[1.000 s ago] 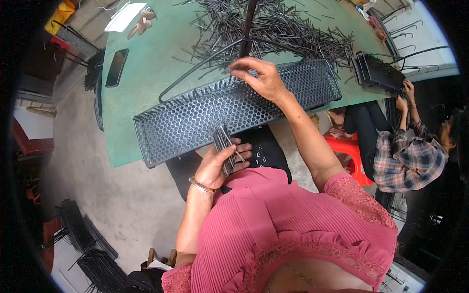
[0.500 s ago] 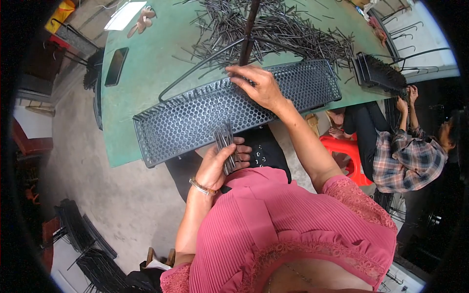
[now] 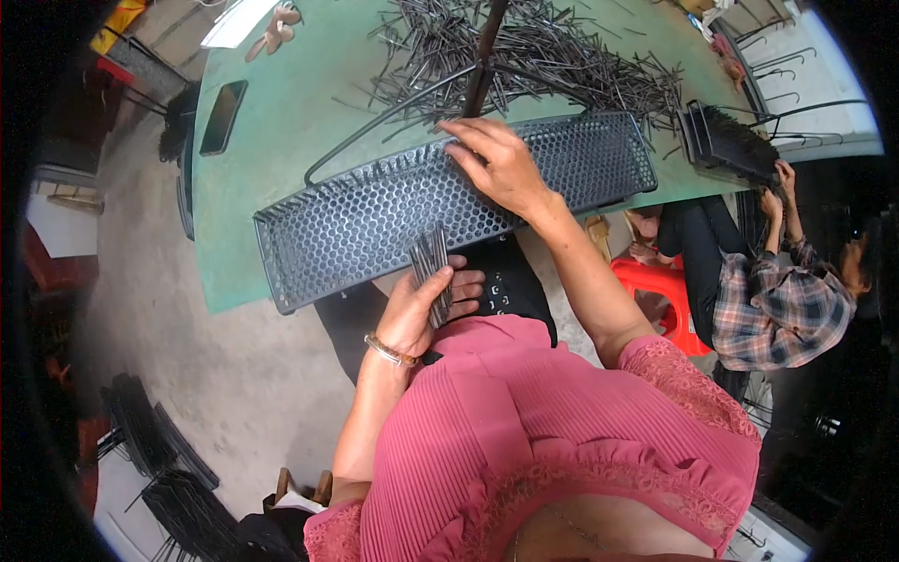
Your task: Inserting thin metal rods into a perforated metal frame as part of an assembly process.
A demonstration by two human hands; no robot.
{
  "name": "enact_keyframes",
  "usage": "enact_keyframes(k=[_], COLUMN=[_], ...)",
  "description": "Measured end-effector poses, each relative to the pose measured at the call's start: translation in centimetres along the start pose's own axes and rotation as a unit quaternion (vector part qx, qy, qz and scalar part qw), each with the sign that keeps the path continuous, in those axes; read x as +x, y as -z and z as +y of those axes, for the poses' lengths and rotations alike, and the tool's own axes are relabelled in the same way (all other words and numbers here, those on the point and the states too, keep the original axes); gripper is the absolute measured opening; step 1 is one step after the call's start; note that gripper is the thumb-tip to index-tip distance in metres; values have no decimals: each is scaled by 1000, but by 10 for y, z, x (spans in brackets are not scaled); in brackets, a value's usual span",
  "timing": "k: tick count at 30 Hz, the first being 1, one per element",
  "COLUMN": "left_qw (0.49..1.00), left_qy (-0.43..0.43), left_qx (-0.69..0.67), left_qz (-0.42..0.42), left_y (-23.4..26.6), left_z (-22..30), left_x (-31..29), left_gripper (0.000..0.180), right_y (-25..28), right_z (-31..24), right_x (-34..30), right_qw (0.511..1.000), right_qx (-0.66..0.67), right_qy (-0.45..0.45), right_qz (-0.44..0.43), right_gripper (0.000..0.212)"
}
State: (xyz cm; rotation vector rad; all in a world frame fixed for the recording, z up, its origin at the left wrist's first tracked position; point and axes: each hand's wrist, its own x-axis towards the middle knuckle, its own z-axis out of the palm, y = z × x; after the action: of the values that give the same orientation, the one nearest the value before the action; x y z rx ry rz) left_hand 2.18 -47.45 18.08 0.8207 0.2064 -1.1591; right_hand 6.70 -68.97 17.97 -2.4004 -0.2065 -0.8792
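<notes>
A long black perforated tray [image 3: 346, 225] slants across the table's near edge, its surface covered with round holes. Short dark strips stand in a row along its far left edge. My left hand [image 3: 421, 304] grips a bundle of thin dark strips [image 3: 429, 258] under the thumb, just below the near edge. Over the far middle edge, at the end of that row, my right hand [image 3: 496, 167] has its fingers and thumb drawn together. Whatever they pinch is hidden or too small to make out.
A heap of loose dark strips [image 3: 524, 66] covers the far part of the green table [image 3: 253, 187]. A dark metal stand [image 3: 482, 84] rises behind the tray. A phone [image 3: 223, 117] lies at left. At right, a co-worker [image 3: 782, 300] handles another bristled tray [image 3: 726, 136] near a red stool [image 3: 655, 290].
My right fingertips have shifted very slightly along the far edge of the tray. My left hand keeps its hold on the bundle; the whole view has tilted a little.
</notes>
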Motion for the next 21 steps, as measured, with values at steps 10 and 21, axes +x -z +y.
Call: enact_keyframes(k=[10,21], left_qw=[995,995], left_qy=[-73,-66], left_qx=[73,73], left_qz=[-10,23], left_y=[-19,-18], left_z=[12,8], left_x=[-4,1], left_gripper=[27,34], right_y=[26,40], right_z=[-62,-46], right_x=[-25,-23], right_qw=[808,790], right_qx=[415,440], right_qy=[-350,-404], right_qz=[-228,-139], right_gripper=[26,19])
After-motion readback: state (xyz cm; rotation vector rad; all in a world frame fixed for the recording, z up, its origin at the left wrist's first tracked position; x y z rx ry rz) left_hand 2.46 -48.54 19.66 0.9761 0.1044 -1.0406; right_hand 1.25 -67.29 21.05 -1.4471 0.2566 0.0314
